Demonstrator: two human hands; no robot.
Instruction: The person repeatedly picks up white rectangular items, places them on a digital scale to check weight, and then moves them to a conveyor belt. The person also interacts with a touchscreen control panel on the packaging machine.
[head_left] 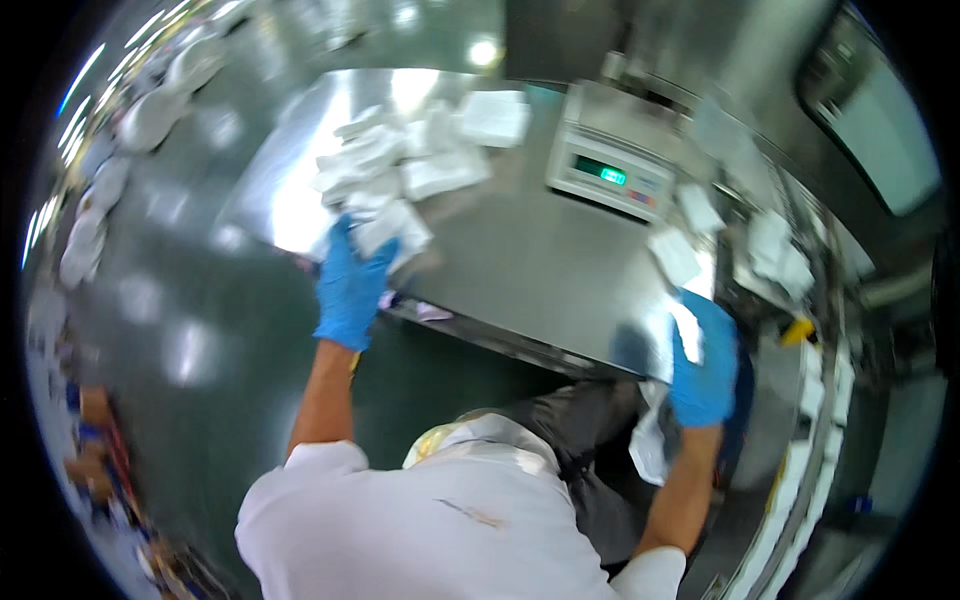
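My left hand (345, 290), in a blue glove, is at the near left edge of a steel table. Its thumb and fingers close around the corner of a white packet (395, 232) at the front of a loose pile of white packets (370, 165). At the table's right end is my right hand (705, 365), also gloved in blue. A small white piece (688, 332), seemingly another packet, shows between its fingers; the glove hides the rest. Just beyond that hand, one white packet (674, 255) lies near the table edge.
A white digital scale (610, 165) with a lit green display stands at the back of the steel table (520, 260). More white packets (778, 250) sit on machinery to the right, by a line of white pieces (790, 490). White bundles (150, 118) lie far left.
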